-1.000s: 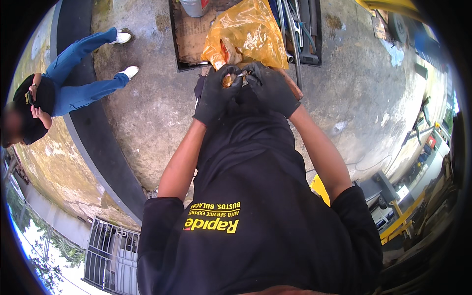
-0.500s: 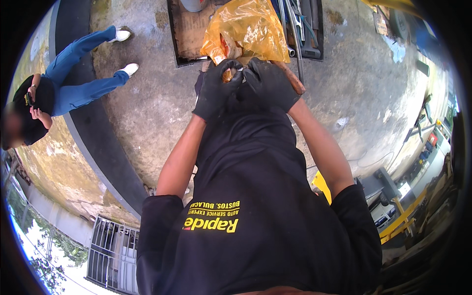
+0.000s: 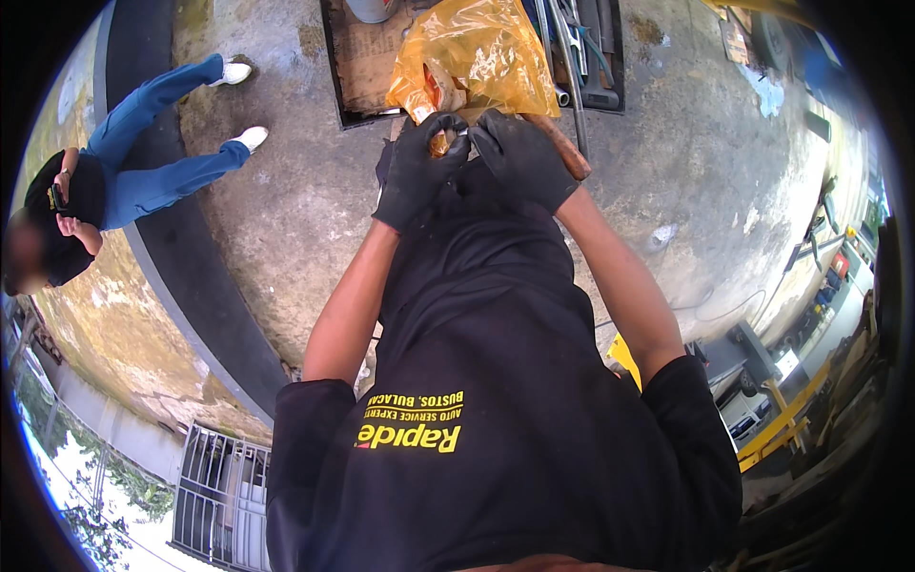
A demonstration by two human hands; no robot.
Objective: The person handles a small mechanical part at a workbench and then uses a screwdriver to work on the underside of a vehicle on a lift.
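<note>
Orange bag: a thin, see-through plastic bag (image 3: 481,57), crumpled and glossy with white glints, lies over the near part of a black-rimmed tray (image 3: 348,121), just beyond the hands.
Bag's near left side: a red-and-white patch (image 3: 443,91) shows there; its exact form cannot be told.
Small amber piece: a shiny bit (image 3: 439,144) with a paler part sits inside the ring of the left thumb and fingers; whether it joins the bag cannot be told.
Left hand: the black-gloved hand (image 3: 417,176) is curled round the amber piece, knuckles toward the bag.
Right hand: the other gloved hand (image 3: 526,162) has bent fingers pointing inward, tips near the left hand's; whether it grips anything is hidden.
Forearms: both are bare below short black sleeves and slant inward from the elbows, bringing the hands close together in front of the body.
Beside the right hand: a reddish-brown bar (image 3: 564,148) runs past its outer edge.
Tray's right side: long metal tools (image 3: 575,43) lie beside the bag.
</note>
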